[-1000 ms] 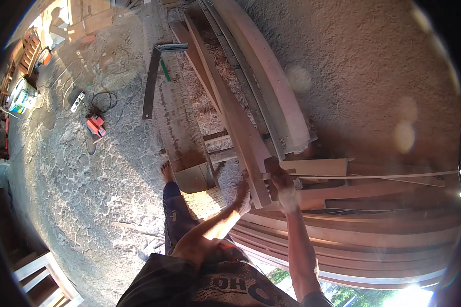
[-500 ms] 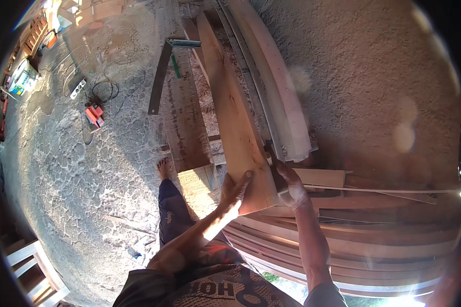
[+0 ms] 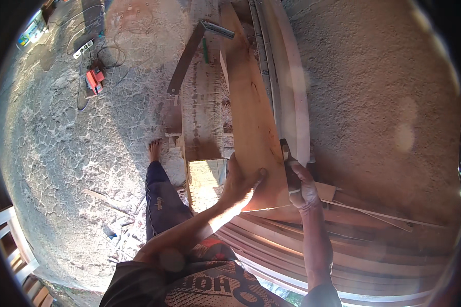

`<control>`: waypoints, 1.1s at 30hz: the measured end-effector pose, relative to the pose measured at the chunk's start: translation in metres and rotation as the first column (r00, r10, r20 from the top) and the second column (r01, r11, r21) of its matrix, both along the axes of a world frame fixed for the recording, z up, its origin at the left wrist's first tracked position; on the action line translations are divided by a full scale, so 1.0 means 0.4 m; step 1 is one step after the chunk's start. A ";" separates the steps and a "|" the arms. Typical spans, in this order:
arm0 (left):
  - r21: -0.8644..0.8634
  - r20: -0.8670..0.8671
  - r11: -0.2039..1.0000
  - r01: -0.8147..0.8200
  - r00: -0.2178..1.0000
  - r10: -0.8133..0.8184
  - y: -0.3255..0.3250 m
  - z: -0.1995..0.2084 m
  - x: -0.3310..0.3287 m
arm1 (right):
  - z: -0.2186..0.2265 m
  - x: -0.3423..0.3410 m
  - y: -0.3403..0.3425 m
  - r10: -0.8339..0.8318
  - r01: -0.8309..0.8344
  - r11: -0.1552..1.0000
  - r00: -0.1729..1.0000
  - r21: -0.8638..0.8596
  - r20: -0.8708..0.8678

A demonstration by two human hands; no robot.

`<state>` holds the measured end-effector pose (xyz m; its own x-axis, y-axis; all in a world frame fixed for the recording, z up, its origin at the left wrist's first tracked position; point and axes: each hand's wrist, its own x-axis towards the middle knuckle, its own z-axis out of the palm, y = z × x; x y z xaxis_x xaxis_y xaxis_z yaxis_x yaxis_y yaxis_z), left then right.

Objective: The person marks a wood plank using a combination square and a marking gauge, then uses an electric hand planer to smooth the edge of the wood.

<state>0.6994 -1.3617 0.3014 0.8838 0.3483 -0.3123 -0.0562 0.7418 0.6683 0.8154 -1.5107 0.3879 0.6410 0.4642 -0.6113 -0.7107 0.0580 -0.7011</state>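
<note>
A long wooden board (image 3: pixel 254 112) reaches from in front of my body toward the far end of the work area. My left hand (image 3: pixel 239 185) grips its near part, thumb on the broad face and fingers at the left edge, partly hidden. In my right hand (image 3: pixel 306 189) is a dark, narrow block-like tool (image 3: pixel 293 176), set along the board's right edge; its exact kind is not clear. Left of the board, a metal try square (image 3: pixel 188 56) lies on a flat plank (image 3: pixel 202 120), with a green pencil-like stick (image 3: pixel 205 50) beside it.
Long timber pieces (image 3: pixel 294 87) lie beyond the board on the right. Stacked planks (image 3: pixel 353 248) spread across the near right. On the rough floor at left are a red power tool (image 3: pixel 94 81), a white power strip (image 3: pixel 83 49) and cables. My bare foot (image 3: pixel 155 150) stands left of the plank.
The view has shifted, so the board, square and plank appear farther right. Both hands keep their grips, and the tool remains against the board's right edge.
</note>
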 end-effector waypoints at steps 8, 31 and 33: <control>0.043 0.027 0.999 0.010 1.000 -0.011 0.058 0.009 -0.012 | 0.060 -0.018 0.078 0.020 -0.021 1.000 0.998 -0.014 -0.058; -0.236 0.068 0.971 0.042 0.997 -0.027 0.099 0.029 -0.046 | 0.066 -0.065 0.085 0.027 -0.054 0.995 0.958 0.084 0.285; -0.233 0.066 0.971 0.053 0.997 -0.039 0.105 0.042 -0.048 | 0.055 -0.068 0.071 0.019 -0.071 0.981 0.961 0.183 0.275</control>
